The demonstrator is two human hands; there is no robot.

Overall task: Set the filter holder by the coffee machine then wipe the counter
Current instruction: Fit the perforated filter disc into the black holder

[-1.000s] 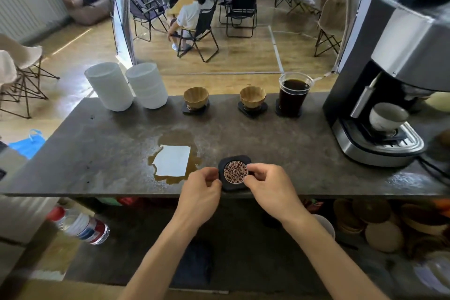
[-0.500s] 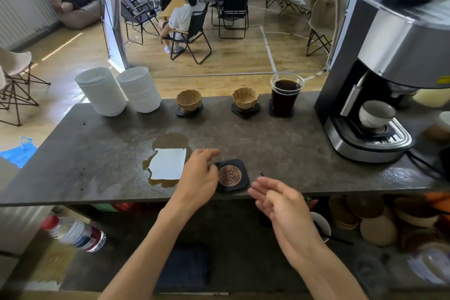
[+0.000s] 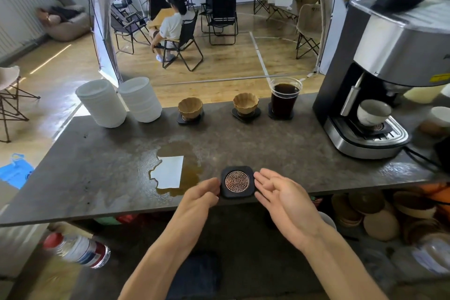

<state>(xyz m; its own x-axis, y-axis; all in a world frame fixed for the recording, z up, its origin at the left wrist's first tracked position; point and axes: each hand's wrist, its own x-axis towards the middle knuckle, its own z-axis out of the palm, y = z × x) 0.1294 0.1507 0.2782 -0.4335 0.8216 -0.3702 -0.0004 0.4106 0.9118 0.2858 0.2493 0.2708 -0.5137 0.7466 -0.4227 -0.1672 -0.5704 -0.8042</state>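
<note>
The coffee machine [image 3: 379, 95] is sitting far right on the counter [image 3: 280, 143], bare surface lying between. The filter holder [image 3: 237, 181] is resting squarely at the near edge, spill [image 3: 187, 165] just left. Left hand [image 3: 201, 198] is pinching its side; right hand [image 3: 282, 196], fingers straight, is touching the other.

Filter holder [image 3: 237, 182] at counter [image 3: 292, 153] near edge, between left hand [image 3: 201, 196] and right hand [image 3: 283, 192]. Spill [image 3: 177, 165] just left. Coffee machine [image 3: 379, 95] far right; cup stacks [image 3: 119, 102] back left.
</note>
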